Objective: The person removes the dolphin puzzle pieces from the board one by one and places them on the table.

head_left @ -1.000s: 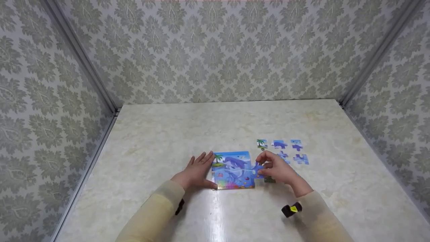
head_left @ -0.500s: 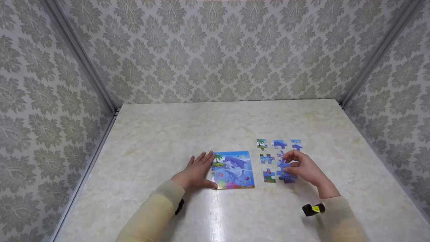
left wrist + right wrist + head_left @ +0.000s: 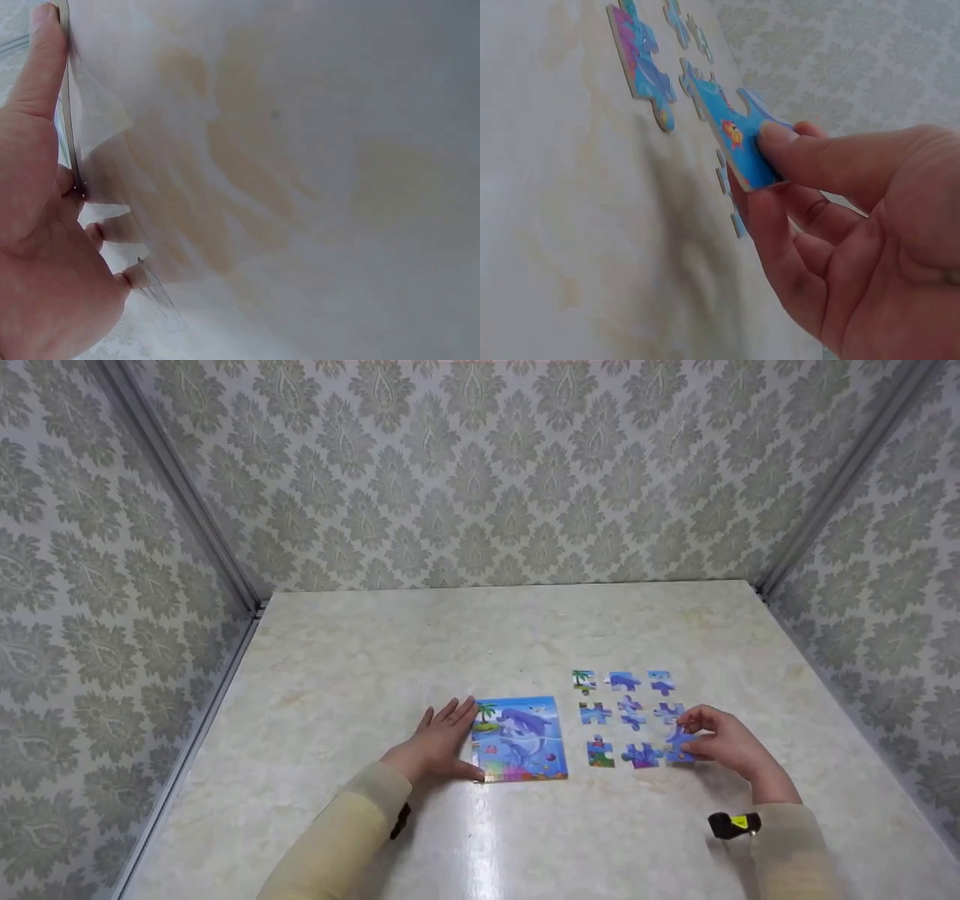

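My left hand (image 3: 439,742) rests on the table at the left side of a square puzzle board (image 3: 519,739) with a dolphin picture. Its straight, spread fingers and thumb touch the board's edge; in the left wrist view the thumb (image 3: 41,64) lies along that edge. To the right, my right hand (image 3: 731,744) pinches a blue jigsaw piece (image 3: 739,139) between thumb and fingers. The right wrist view shows this piece tilted and raised off the table, with a small orange-yellow figure printed on it. In the head view it is at the lower right end of the loose pieces.
Several loose jigsaw pieces lie apart in rows right of the board, among them a palm-tree piece (image 3: 583,681) and a purple-blue piece (image 3: 643,755). The pale marbled table (image 3: 420,637) meets patterned walls (image 3: 480,472) at the back and sides.
My right hand has carried the blue jigsaw piece rightward from the board's right edge, past the other pieces to the end of the bottom row. The left hand and the board have stayed put.
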Available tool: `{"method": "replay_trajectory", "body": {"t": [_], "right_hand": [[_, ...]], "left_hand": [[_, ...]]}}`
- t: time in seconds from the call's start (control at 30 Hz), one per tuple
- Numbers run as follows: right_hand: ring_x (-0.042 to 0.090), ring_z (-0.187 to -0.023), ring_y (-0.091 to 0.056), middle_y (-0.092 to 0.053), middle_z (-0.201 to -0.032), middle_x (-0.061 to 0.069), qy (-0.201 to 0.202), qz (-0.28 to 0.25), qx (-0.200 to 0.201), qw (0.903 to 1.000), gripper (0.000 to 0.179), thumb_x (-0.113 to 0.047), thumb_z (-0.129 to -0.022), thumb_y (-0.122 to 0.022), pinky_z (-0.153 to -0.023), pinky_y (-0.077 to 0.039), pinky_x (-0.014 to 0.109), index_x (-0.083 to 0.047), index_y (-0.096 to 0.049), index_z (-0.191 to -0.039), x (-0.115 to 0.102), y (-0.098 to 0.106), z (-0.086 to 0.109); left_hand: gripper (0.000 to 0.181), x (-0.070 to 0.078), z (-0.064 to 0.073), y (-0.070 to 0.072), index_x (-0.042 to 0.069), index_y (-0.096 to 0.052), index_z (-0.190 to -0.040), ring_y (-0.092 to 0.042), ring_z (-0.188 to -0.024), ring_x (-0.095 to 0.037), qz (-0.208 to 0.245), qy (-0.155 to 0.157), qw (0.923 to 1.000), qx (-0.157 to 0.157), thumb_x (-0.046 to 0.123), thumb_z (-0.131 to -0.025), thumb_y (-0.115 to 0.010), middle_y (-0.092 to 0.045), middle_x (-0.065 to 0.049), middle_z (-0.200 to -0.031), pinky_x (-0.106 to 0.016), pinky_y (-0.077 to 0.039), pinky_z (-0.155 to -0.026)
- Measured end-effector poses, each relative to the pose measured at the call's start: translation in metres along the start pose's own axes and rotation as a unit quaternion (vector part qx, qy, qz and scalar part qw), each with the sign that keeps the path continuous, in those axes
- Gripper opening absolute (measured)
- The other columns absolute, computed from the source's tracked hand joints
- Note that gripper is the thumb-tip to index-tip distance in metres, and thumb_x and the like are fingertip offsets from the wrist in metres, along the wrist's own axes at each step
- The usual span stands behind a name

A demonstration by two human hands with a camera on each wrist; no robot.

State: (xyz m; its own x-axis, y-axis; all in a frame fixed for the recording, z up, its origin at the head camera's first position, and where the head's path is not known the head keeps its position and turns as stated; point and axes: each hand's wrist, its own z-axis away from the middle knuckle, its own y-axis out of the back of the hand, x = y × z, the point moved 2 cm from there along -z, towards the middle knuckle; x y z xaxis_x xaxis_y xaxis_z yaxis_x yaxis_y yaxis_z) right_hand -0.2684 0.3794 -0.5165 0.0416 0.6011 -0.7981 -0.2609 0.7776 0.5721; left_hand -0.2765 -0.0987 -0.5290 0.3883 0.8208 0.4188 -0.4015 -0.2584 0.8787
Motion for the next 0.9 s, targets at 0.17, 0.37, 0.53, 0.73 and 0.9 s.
{"method": "replay_trajectory", "body": {"t": [0.17, 0.37, 0.53, 0.73, 0.9], "right_hand": [[0.022, -0.095, -0.060, -0.063, -0.114, 0.019, 0.004, 0.042, 0.022, 0.9989, 0.031, 0.002, -0.091, -0.070, -0.071, -0.056, 0.024, 0.001, -0.061, -0.121, 0.008, 0.000, -0.002], [0.028, -0.099, -0.059, -0.066, -0.116, 0.021, -0.025, 0.083, 0.047, 0.9951, 0.029, 0.002, -0.092, -0.070, -0.079, -0.052, 0.034, 0.000, -0.063, -0.120, 0.010, -0.007, -0.004], [0.030, -0.104, -0.057, -0.065, -0.117, 0.020, -0.048, 0.100, 0.060, 0.9921, 0.030, 0.001, -0.093, -0.069, -0.090, -0.050, 0.042, 0.000, -0.062, -0.123, 0.010, -0.011, -0.003], [0.030, -0.105, -0.055, -0.064, -0.118, 0.019, -0.065, 0.098, 0.058, 0.9914, 0.032, 0.000, -0.094, -0.068, -0.090, -0.049, 0.039, -0.001, -0.059, -0.126, 0.012, -0.014, -0.004], [0.030, -0.107, -0.055, -0.061, -0.122, 0.020, -0.073, 0.084, 0.058, 0.9920, 0.037, -0.006, -0.097, -0.067, -0.086, -0.050, 0.033, -0.001, -0.056, -0.131, 0.011, -0.011, -0.004]], "left_hand": [[0.120, -0.001, 0.000, -0.001, 0.013, -0.010, -0.167, -0.001, -0.163, -0.030, 0.002, 0.001, 1.0000, 0.000, 0.063, -0.082, -0.078, -0.004, -0.002, -0.176, -0.062, -0.001, -0.129], [0.120, -0.002, -0.001, -0.001, 0.014, -0.009, -0.167, 0.000, -0.163, -0.029, 0.003, -0.001, 1.0000, 0.001, 0.063, -0.081, -0.078, -0.002, 0.000, -0.176, -0.062, 0.000, -0.129], [0.120, -0.001, -0.001, -0.001, 0.015, -0.009, -0.167, 0.000, -0.163, -0.029, 0.001, 0.001, 1.0000, 0.001, 0.064, -0.081, -0.078, -0.002, 0.000, -0.176, -0.062, 0.000, -0.129], [0.121, -0.002, 0.000, -0.001, 0.013, -0.010, -0.167, 0.000, -0.163, -0.031, 0.004, -0.001, 1.0000, 0.000, 0.062, -0.081, -0.079, -0.003, -0.002, -0.176, -0.063, 0.000, -0.129], [0.121, -0.004, -0.001, -0.002, 0.013, -0.010, -0.167, -0.001, -0.163, -0.030, -0.005, -0.001, 1.0000, 0.002, 0.065, -0.082, -0.077, -0.002, -0.002, -0.176, -0.062, -0.002, -0.129]]}}
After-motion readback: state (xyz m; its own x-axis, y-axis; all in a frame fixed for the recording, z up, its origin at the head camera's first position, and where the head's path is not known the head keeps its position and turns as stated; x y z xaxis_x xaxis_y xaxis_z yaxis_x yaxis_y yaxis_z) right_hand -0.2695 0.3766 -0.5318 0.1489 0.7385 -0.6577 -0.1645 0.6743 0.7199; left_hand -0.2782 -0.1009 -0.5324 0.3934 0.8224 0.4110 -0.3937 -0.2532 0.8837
